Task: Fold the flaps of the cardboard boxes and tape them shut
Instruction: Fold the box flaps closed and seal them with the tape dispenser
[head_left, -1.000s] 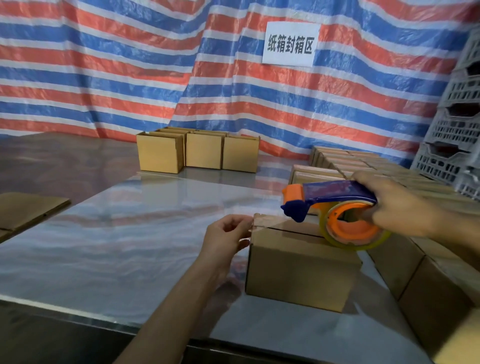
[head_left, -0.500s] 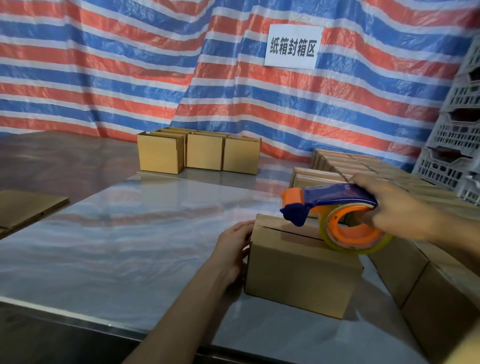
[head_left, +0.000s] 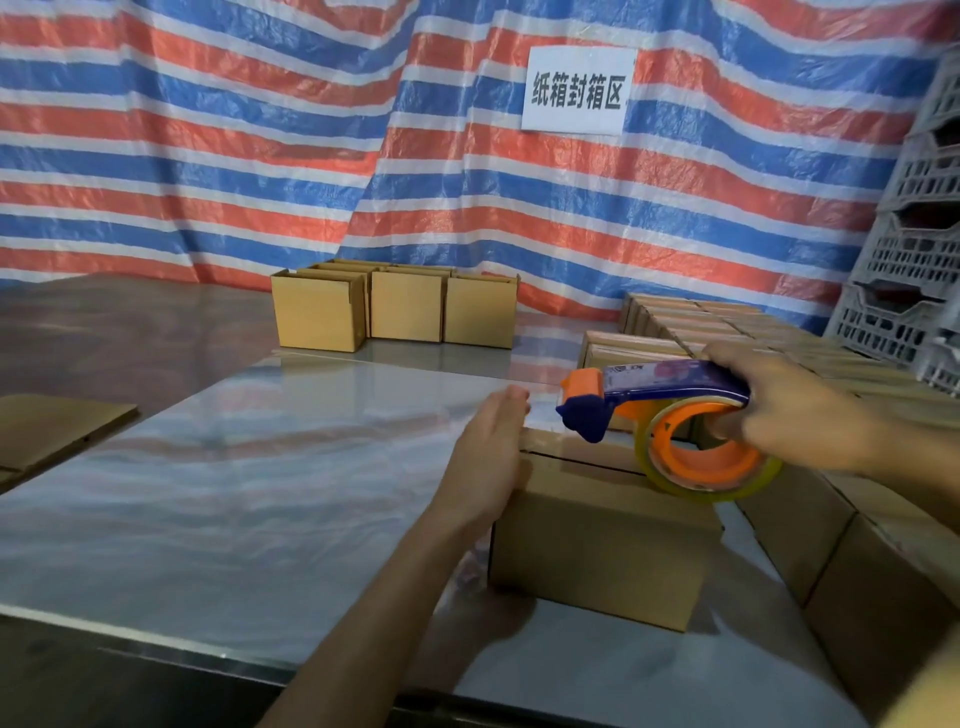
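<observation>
While left hand (head_left: 485, 462) lies flat against cardboard box (head_left: 597, 545), right hand (head_left: 779, 410) grips tape dispenser (head_left: 675, 383) above it

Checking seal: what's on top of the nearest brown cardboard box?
Blue-and-orange tape dispenser, gripped by right hand, over the top seam; left hand flat at the box's left edge. Seam under the roll hidden.

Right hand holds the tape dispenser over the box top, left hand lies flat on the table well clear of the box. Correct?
One error. In the head view the left hand is not clear of the box: it lies with straight fingers against the box's left end. The right hand does hold the tape dispenser over the box top.
</observation>
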